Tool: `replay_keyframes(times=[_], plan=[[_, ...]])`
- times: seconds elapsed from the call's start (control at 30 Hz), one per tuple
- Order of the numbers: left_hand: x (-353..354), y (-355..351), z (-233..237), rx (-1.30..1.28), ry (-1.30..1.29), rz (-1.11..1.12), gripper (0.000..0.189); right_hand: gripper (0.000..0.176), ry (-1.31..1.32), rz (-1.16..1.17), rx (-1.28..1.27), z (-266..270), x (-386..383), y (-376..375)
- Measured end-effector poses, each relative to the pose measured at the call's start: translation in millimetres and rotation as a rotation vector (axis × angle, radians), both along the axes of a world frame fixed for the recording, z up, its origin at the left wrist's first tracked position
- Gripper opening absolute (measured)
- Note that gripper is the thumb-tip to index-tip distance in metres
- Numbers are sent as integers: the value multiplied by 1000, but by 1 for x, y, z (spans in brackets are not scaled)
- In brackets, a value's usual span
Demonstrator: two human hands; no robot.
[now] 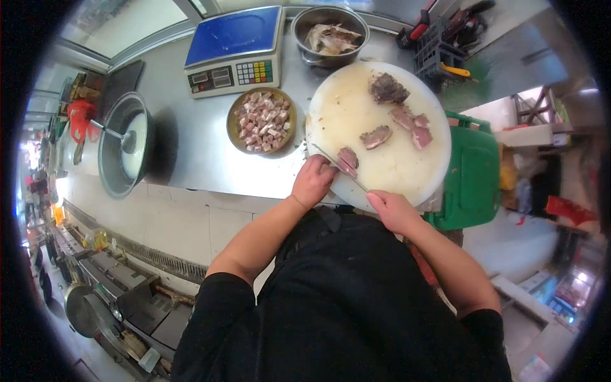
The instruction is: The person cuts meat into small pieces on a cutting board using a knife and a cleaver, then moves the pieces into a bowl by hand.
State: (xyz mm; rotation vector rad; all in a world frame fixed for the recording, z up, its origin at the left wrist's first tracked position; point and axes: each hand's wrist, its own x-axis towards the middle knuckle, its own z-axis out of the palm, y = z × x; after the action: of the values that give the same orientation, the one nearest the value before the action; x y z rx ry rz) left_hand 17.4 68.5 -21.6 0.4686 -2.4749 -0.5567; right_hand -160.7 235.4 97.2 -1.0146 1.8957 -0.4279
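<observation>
My right hand (pixel 396 211) is closed around the handle of a knife (pixel 358 184), whose thin blade points up and to the left over the near-left part of a round white cutting board (pixel 407 172). Against the blade's far side lies a small piece of cooked meat (pixel 348 159). My left hand (pixel 313 180) is at the board's edge, fingers curled and pressed on meat at the near side of the blade; the fingers hide most of that meat. Farther up the board are another meat piece (pixel 376 137), some reddish slices (pixel 412 126) and a dark chunk (pixel 387 88).
Left of the board stands a bowl of diced meat (pixel 262 121). Behind it are a scale (pixel 234 48) and a metal pot (pixel 330 37) with meat inside. A large basin (pixel 127 145) with a ladle sits farther left. A green bin (pixel 471 175) adjoins the board's right side.
</observation>
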Motion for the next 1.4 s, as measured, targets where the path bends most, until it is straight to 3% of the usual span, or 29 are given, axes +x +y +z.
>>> replay_keyframes(times=[0.27,0.33,0.53,0.77,0.83,0.97,1.07,1.13,1.17,1.23,1.33,1.4], plan=[[0,-1,-2,20,39,-35,24,54,-10,5,-86,-10,-25,-13],[3,0,-3,12,31,-81,25,59,-419,-195,351,6,-40,-24],[2,3,1,45,17,-67,30,56,-514,-354,158,4,-33,-1],[-28,-13,12,120,-5,-47,35,52,-428,-533,-13,14,-36,30],[-41,-25,37,22,-49,-143,43,51,-443,-572,30,13,-35,41],[-62,-39,31,38,-251,-388,53,52,-419,-600,101,13,-25,53],[-69,-17,49,114,-487,-219,53,53,-426,-586,93,7,-20,58],[-64,2,58,284,-604,36,59,55,-314,-486,128,0,-21,60],[-59,7,57,283,-607,31,59,55,-317,-491,128,-3,-20,61],[-47,13,50,170,-346,49,56,54,-126,-389,77,-7,-17,62],[-33,9,25,198,-173,-123,51,52,-131,-376,87,-5,-14,59],[-29,12,18,194,-178,-116,49,51,-150,-373,107,-5,-13,55]])
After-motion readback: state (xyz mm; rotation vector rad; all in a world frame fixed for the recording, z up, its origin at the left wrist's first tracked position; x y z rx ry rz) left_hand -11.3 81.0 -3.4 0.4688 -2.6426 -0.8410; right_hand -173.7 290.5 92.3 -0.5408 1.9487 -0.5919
